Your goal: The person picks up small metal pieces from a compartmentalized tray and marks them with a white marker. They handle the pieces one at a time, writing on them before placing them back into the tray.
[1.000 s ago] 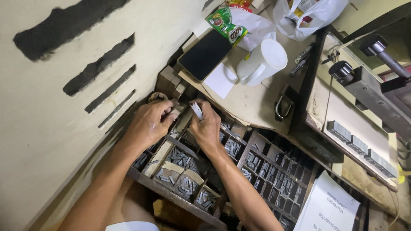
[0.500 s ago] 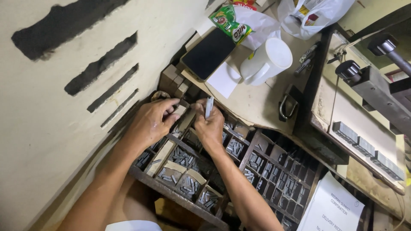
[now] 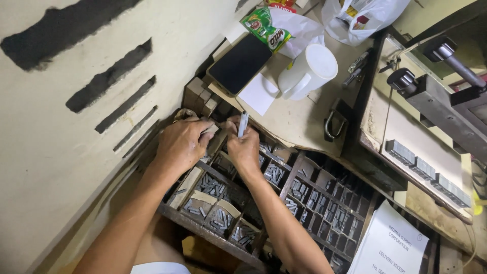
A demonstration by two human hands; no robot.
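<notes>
A wooden tray (image 3: pixel 205 235) split into several small compartments holds grey metal type pieces (image 3: pixel 211 186). My left hand (image 3: pixel 178 143) is curled over the tray's far left compartments, gripping a pale wooden block there. Just to its right, my right hand (image 3: pixel 243 148) is closed around a slim white tool (image 3: pixel 243 123) that sticks up above the fingers. The two hands almost touch. What lies under the palms is hidden.
Beyond the tray stands a worktop with a black phone (image 3: pixel 240 63), a white mug (image 3: pixel 307 69), a white paper slip (image 3: pixel 258 94), a green sachet (image 3: pixel 265 29), a plastic bag (image 3: pixel 362 15) and a padlock (image 3: pixel 335 121). A metal machine (image 3: pixel 436 96) is at right. A printed sheet (image 3: pixel 388 244) lies at lower right.
The white tool in my right hand now stands more upright. Both hands stay at the same compartments; the view shifted slightly.
</notes>
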